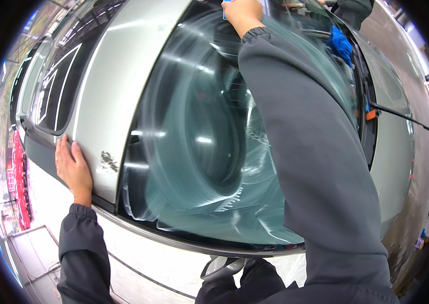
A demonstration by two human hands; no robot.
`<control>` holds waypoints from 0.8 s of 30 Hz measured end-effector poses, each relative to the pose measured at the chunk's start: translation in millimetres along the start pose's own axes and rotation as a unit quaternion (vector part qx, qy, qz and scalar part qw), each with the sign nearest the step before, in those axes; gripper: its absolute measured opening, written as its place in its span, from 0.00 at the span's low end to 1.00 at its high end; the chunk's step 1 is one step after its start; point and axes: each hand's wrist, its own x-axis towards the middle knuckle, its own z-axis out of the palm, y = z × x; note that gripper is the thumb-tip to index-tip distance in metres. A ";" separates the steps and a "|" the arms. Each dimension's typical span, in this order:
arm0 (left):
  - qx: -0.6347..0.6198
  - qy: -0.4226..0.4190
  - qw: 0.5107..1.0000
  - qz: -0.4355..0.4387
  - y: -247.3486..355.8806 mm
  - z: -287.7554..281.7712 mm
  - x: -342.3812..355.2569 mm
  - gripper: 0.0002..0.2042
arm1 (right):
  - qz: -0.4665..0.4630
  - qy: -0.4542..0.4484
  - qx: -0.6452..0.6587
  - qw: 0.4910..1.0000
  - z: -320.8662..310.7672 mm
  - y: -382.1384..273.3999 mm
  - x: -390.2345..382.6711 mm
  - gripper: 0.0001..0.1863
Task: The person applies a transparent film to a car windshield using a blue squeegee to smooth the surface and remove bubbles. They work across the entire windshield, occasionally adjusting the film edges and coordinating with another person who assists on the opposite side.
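Observation:
The windshield [189,126] of a silver car is streaked with pale, hazy circular swirls. My right hand [241,12] is at its far upper part, closed on a light blue object [227,7] that is mostly cut off by the frame's top. My right forearm stretches across the glass and hides part of it. My left hand [72,164] rests with fingers apart on the silver roof [98,106], beside a dark glass panel [57,86] and left of a dark scuffed patch [108,161].
A bunched blue cloth [340,45] lies at the glass's right side. A wiper arm [409,116] sticks out over the hood [394,172] near an orange block [371,114]. Another person in dark clothing [352,11] is at the top right. A side mirror [222,266] is at the bottom.

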 end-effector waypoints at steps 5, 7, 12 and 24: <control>0.013 -0.020 0.999 -0.034 4.1 -1.7 -3.3 0.24 | 0.005 0.007 0.016 1.000 27.3 -71.0 -15.1 0.15; 0.022 -0.022 0.999 -0.038 6.3 -2.2 -3.3 0.24 | -0.073 -0.021 0.004 0.997 33.2 -61.9 -17.5 0.14; 0.020 -0.021 0.999 -0.046 9.9 -2.4 -2.1 0.24 | -0.052 -0.054 -0.053 0.996 -34.9 58.3 -21.8 0.20; 0.029 0.004 0.999 -0.017 -4.0 6.9 -0.9 0.24 | -0.105 -0.003 -0.106 0.989 4.7 -99.8 -80.1 0.18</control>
